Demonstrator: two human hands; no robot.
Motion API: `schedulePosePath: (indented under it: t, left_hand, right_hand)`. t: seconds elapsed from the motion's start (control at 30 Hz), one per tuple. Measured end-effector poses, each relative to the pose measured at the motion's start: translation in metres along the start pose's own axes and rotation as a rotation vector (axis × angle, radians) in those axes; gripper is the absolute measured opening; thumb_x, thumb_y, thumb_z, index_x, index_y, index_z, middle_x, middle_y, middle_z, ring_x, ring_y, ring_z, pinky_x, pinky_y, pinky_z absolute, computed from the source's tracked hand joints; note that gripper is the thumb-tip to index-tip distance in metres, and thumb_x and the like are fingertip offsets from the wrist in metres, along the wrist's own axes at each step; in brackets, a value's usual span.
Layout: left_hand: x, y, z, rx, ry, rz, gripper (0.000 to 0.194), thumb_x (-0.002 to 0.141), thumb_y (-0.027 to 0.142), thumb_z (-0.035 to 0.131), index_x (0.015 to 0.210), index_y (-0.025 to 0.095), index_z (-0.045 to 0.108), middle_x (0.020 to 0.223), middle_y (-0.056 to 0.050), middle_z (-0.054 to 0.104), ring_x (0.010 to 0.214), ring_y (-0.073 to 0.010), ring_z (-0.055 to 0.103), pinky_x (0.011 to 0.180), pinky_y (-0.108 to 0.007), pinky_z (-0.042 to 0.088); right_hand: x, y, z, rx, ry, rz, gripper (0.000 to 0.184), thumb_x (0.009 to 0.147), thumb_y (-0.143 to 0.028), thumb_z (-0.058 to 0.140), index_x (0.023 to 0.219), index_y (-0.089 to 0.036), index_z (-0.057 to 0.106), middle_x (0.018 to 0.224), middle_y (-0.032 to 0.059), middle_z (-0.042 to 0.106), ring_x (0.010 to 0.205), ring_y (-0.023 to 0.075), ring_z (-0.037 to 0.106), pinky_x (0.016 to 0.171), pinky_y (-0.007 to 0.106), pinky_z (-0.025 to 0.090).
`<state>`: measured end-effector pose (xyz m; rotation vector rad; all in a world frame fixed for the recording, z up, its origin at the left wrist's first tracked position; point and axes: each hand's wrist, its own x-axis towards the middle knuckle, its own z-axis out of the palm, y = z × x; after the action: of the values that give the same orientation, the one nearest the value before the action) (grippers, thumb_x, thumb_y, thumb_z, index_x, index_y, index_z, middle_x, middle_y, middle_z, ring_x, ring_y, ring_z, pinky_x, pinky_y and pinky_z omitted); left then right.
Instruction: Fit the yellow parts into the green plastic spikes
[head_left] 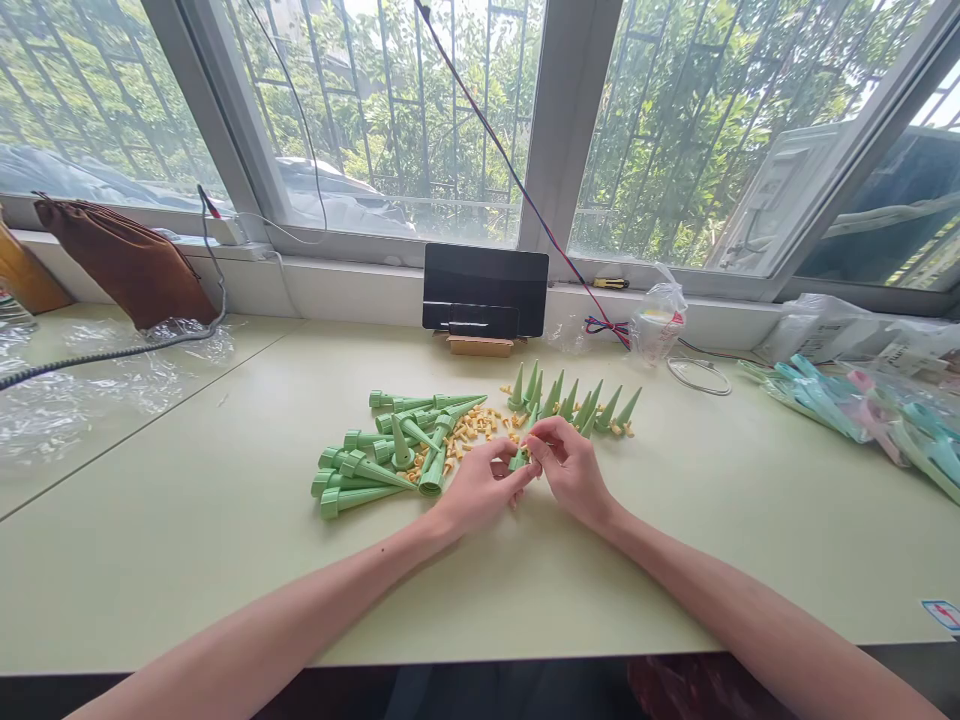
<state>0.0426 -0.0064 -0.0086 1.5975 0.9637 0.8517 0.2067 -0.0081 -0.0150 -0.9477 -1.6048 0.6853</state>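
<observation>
My left hand (491, 480) is closed around a green plastic watering spike (517, 459), which is mostly hidden by the fingers. My right hand (574, 470) pinches a small yellow plug (526, 453) against the side of that spike. To the left lies a pile of green spikes (367, 466) with ribbed caps, most on their sides. Loose yellow plugs (469, 425) are scattered between the pile and my left hand. Behind my right hand, several green cones (583, 405) stand upright in rows, with yellow bits showing at their bases.
A dark tablet (485, 285) leans on a stand against the sill. At the right lie bagged pastel plastic pieces (862, 405), with a plastic-wrapped cup (660, 325) nearer the middle. Clear wrapping (90, 385), a brown pouch (131, 260) and a braided cable (112, 355) occupy the left.
</observation>
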Motion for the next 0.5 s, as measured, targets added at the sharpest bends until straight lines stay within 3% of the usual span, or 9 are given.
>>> schedulePosePath:
  t: [0.33, 0.5]
  left_hand:
    - [0.0003, -0.0018, 0.0013, -0.013, -0.003, 0.000, 0.034, 0.083, 0.051, 0.066, 0.090, 0.018, 0.059, 0.059, 0.004, 0.058, 0.054, -0.0158, 0.062, 0.053, -0.027, 0.050]
    - [0.0019, -0.0015, -0.0005, -0.029, 0.013, -0.026, 0.035, 0.083, 0.052, 0.066, 0.091, 0.018, 0.062, 0.060, 0.003, 0.060, 0.055, -0.0160, 0.063, 0.058, -0.028, 0.051]
  right_hand:
    - [0.0000, 0.0005, -0.0005, -0.022, 0.001, -0.010, 0.017, 0.096, -0.037, 0.056, 0.091, -0.021, 0.056, 0.080, 0.0013, 0.061, 0.071, 0.0152, 0.060, 0.065, 0.028, 0.052]
    - [0.0001, 0.0017, -0.0004, -0.007, -0.010, 0.009, 0.019, 0.096, -0.039, 0.055, 0.090, -0.022, 0.055, 0.077, 0.0005, 0.059, 0.063, 0.0141, 0.057, 0.059, 0.028, 0.051]
